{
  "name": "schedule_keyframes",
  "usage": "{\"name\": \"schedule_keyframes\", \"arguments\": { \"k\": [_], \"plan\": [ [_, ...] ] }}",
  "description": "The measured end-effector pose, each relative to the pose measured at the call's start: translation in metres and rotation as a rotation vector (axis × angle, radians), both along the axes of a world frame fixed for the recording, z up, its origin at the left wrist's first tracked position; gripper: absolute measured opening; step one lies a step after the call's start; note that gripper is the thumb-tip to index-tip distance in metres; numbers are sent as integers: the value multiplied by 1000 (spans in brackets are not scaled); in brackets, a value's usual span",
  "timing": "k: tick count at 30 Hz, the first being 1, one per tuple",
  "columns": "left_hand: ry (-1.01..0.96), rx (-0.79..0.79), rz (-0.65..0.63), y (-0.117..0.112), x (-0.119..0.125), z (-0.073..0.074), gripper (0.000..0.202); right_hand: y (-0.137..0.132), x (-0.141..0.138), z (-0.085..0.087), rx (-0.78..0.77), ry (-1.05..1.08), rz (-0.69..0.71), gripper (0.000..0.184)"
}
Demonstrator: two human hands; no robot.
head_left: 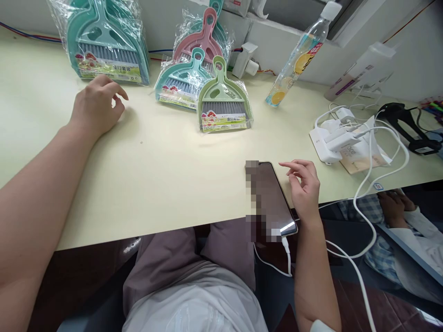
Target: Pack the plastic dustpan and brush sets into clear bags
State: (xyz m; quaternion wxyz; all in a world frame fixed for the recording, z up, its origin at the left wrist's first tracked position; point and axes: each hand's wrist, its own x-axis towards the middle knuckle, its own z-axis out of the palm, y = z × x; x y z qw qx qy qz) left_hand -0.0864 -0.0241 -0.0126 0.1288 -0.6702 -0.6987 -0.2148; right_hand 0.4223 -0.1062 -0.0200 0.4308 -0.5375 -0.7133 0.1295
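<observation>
My left hand (98, 105) rests on the pale table with its fingers loosely curled and apart, holding nothing. Just beyond it stands a stack of teal dustpan and brush sets (107, 46) in clear plastic wrap. To its right are a green dustpan set (224, 99), a smaller blue dustpan set (185, 83) and a pink dustpan set (202, 41), also wrapped. My right hand (304, 184) is beside a smartphone (273, 198), fingers bent and apart, with nothing in them. The phone lies at the table's front edge, a white charging cable plugged into its lower end; part of it is blurred out.
A drink bottle (297, 57) leans against the wall. At the right are a white power strip (325, 145) with chargers and looping cables, a black scanner-like device (408, 127) and a clear bottle (360, 71). Another person's hands (396, 205) show at the lower right.
</observation>
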Motion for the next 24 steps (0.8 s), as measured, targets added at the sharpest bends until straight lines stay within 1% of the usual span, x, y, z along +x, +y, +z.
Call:
{"name": "schedule_keyframes", "arguments": {
  "k": [4, 9, 13, 17, 24],
  "plan": [
    [-1, 5, -1, 1, -1, 0, 36, 0, -2, 6, -20, -15, 44, 33],
    [5, 10, -5, 0, -1, 0, 35, 6, -10, 12, -36, 30, 127, 35],
    [-21, 3, -54, 0, -2, 1, 33, 10, -14, 11, -90, 67, 150, 39],
    [-44, 38, -111, 2, -4, 0, 33, 10, -12, 7, -118, 84, 163, 42],
    [-59, 49, -143, 2, -6, -1, 33, 8, -9, 5, -129, 30, 209, 45]
  ]
}}
